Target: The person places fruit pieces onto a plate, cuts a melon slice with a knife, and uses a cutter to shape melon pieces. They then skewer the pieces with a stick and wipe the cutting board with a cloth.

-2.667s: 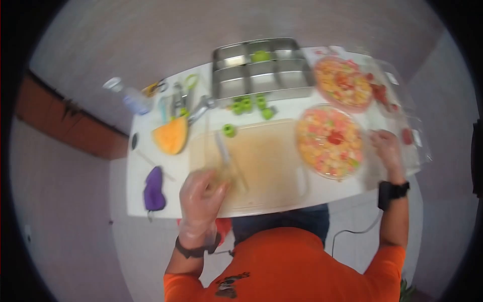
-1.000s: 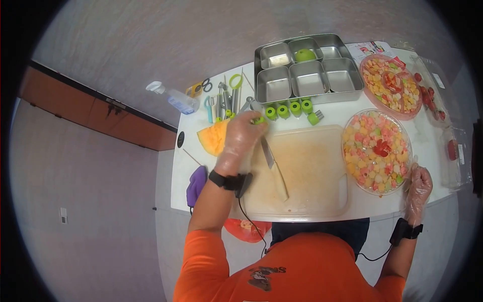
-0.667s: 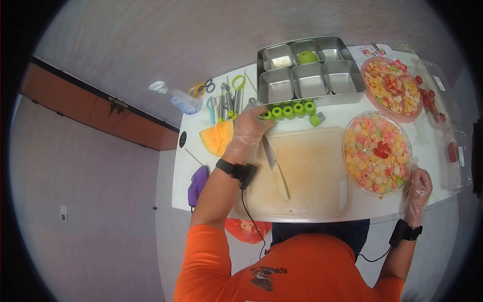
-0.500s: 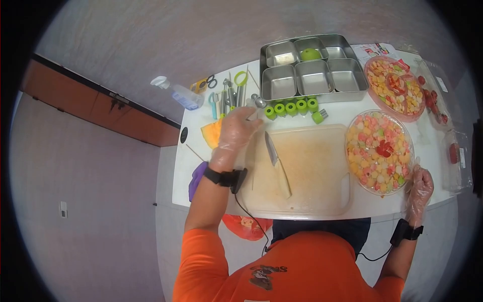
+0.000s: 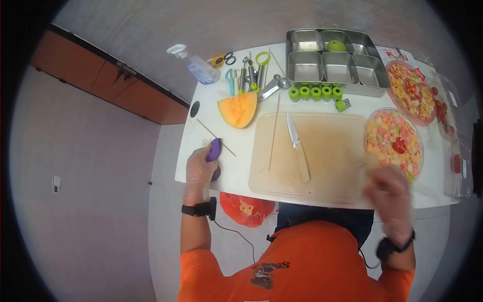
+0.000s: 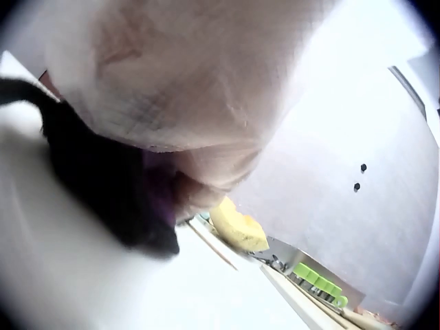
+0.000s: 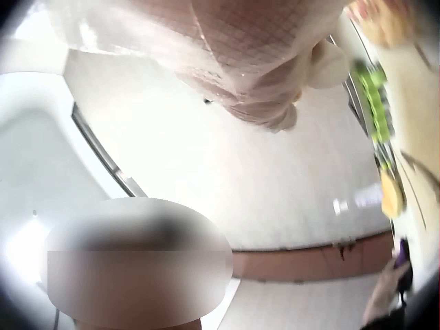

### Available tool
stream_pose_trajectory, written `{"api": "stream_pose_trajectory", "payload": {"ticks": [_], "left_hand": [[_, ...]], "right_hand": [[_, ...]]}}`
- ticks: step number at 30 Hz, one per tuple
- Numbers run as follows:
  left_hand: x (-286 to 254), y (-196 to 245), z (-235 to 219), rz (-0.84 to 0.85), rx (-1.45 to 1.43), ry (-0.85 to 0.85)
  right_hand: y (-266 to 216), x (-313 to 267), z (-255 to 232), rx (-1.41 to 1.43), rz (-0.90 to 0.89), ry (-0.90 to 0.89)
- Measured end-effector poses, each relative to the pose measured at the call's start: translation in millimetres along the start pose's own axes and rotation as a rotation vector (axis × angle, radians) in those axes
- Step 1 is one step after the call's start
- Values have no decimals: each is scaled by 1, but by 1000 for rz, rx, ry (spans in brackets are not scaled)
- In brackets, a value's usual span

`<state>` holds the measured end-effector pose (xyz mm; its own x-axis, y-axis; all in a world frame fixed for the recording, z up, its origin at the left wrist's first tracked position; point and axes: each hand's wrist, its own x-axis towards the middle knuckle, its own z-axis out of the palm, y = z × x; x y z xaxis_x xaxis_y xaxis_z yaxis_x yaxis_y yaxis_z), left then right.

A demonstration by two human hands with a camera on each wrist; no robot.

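Note:
In the head view my gloved left hand (image 5: 200, 168) is at the table's left front, gripping a purple cloth item (image 5: 215, 150). Close up in the left wrist view, that item shows a black side (image 6: 103, 182) and a black loop, and the hand covers part of it. My gloved right hand (image 5: 390, 194), blurred, hangs over the front right corner of the cutting board (image 5: 332, 156) with its fingers loosely curled; nothing shows in them. A knife (image 5: 298, 146) and a thin stick (image 5: 274, 133) lie on the board.
Behind the board stand several green-topped cutters (image 5: 315, 93) and a steel tray (image 5: 380, 90) with compartments. A melon wedge (image 5: 239, 109), measuring spoons (image 5: 270, 90) and a spray bottle (image 5: 202, 70) are at the left. Two fruit platters (image 5: 395, 136) sit at the right.
My left hand has left the spot by the melon and green cutters, come down to the left, and taken hold of the purple cloth item. My right hand has shifted left toward the board.

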<state>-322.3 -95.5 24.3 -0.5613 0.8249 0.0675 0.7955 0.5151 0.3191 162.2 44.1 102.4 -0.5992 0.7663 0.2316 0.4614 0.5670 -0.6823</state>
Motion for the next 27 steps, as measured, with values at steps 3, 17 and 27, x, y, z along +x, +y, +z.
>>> {"api": "stream_pose_trajectory", "payload": {"ticks": [3,17,27], "left_hand": [[-1,5,12,-115,-4,87],[-49,78,11,277,-260,-12],[-34,129,2,467,17,-35]], "right_hand": [[-22,35,74,-29,-190,-143],[-3,64,128,-94,-5,-155],[-1,4,88,86,130,10]]}}
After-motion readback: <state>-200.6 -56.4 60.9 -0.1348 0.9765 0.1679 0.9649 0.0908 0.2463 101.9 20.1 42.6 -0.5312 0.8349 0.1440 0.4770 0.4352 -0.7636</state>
